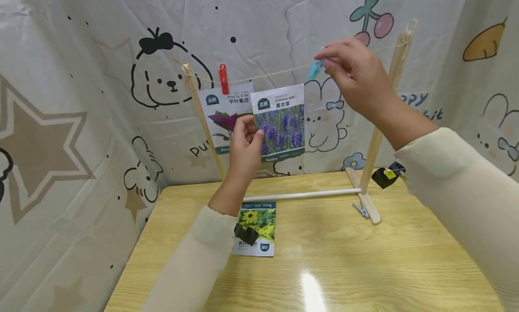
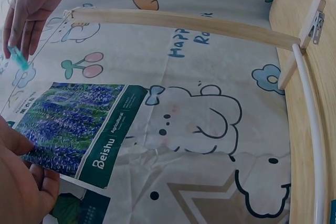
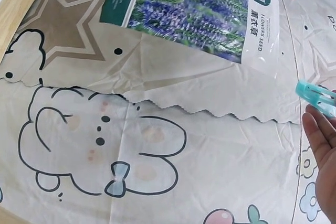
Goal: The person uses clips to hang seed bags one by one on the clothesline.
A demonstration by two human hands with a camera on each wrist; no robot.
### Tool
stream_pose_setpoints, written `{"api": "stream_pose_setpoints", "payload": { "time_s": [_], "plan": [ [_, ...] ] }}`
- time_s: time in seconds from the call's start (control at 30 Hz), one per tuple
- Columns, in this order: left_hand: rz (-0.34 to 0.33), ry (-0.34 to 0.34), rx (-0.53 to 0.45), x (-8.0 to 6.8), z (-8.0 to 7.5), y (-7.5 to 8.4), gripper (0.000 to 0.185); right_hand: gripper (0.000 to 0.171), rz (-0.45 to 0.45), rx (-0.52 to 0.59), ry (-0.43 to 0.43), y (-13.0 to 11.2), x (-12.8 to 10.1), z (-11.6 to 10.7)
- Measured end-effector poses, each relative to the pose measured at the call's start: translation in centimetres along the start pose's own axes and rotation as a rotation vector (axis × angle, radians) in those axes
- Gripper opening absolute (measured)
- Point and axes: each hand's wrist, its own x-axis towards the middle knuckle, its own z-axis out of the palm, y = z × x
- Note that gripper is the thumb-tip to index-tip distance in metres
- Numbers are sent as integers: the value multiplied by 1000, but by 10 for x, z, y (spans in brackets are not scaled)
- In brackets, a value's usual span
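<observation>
My left hand (image 1: pixel 246 147) pinches the left edge of a lavender seed packet (image 1: pixel 282 125) between thumb and fingers, holding it upright just under the string (image 1: pixel 279 72). Up at the string, my right hand (image 1: pixel 357 73) pinches a light blue clothespin (image 1: pixel 316 69); in the right wrist view the clothespin (image 3: pixel 316 96) sits at the fingertips beside the line. A second packet with purple leaves (image 1: pixel 223 118) hangs from the string by a red clothespin (image 1: pixel 223 79), partly behind the lavender packet and my left hand.
Wooden posts (image 1: pixel 375 141) carry the string, with a white rod (image 1: pixel 304 195) low between them. On the table (image 1: pixel 344 258) lies a yellow-flower packet (image 1: pixel 257 222), partly behind my left wrist. A grey clothespin (image 1: pixel 361 210) lies by the right post's foot. A patterned cloth (image 1: pixel 251 28) hangs behind.
</observation>
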Motion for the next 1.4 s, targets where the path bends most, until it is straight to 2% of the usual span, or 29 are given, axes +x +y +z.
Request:
{"api": "stream_pose_setpoints", "payload": {
  "time_s": [0.3, 0.47, 0.63, 1.0, 1.4],
  "plan": [
    [-3, 26, 14, 2, 4, 3, 30, 27, -24, 7, 13, -8, 14, 4],
    [10, 26, 28, 4, 6, 3, 31, 28, 21, 20, 13, -12, 21, 7],
    [23, 26, 26, 5, 8, 5, 31, 27, 23, 64, 18, -19, 29, 11],
    [-23, 23, 19, 6, 10, 8, 34, 28, 87, 86, -44, -29, 36, 16],
    [-15, 27, 28, 6, 11, 8, 32, 27, 31, 83, -63, -28, 41, 21]
  ]
}}
